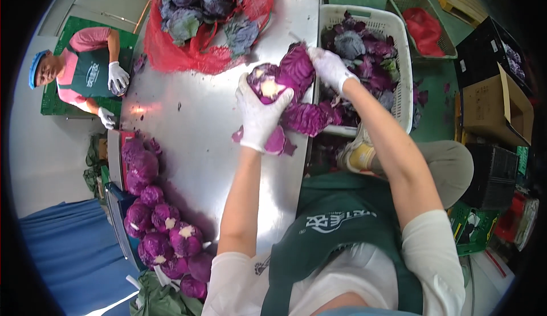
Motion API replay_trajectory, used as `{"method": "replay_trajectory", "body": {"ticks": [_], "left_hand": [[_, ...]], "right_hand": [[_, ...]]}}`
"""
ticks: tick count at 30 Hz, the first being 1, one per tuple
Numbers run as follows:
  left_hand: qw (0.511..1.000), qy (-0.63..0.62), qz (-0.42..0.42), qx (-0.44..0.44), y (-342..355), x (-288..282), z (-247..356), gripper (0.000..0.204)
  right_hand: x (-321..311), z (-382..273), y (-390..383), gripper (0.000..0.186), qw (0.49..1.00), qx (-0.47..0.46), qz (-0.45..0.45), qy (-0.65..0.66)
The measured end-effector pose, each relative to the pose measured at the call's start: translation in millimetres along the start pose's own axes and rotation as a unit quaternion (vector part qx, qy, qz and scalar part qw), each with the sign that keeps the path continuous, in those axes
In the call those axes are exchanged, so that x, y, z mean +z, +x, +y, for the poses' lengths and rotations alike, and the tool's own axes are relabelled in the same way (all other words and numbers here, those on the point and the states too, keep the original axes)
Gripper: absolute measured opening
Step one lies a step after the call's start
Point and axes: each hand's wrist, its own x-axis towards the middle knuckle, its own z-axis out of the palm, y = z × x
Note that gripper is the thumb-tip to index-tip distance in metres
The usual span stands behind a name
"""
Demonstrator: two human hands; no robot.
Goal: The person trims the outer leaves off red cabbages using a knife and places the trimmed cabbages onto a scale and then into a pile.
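My left hand [262,113], in a white glove, is wrapped round a red cabbage [268,83] whose pale cut stem faces up. A large purple outer leaf [297,66] stands away from the head's right side. Closed at that leaf's edge is my right hand [330,68], also gloved; its fingertips are partly hidden. A thin pale sliver juts out near them, too small to name. Loose purple leaves [307,117] lie below the cabbage at the table's edge, and another leaf piece [278,142] lies under my left wrist.
The metal table [199,116] bears a red mesh sack [171,54] of untrimmed cabbages at the far side and several trimmed cabbages [165,216] at left. A white crate [407,82] of leaves stands right. Across the table, a gloved co-worker [91,71] stands. Cartons [490,102] sit far right.
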Motion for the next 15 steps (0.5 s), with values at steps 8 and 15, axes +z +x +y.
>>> {"method": "replay_trajectory", "body": {"ticks": [8,15], "left_hand": [[0.98,0.076,-0.162,0.092,31,-30,-8,0.098],[0.996,-0.005,-0.078,0.037,16,-17,-13,0.086]], "right_hand": [[-7,-56,-54,0.051,0.919,-0.314,0.21,-0.115],[-6,-56,-61,0.046,0.977,-0.144,0.046,-0.15]]}}
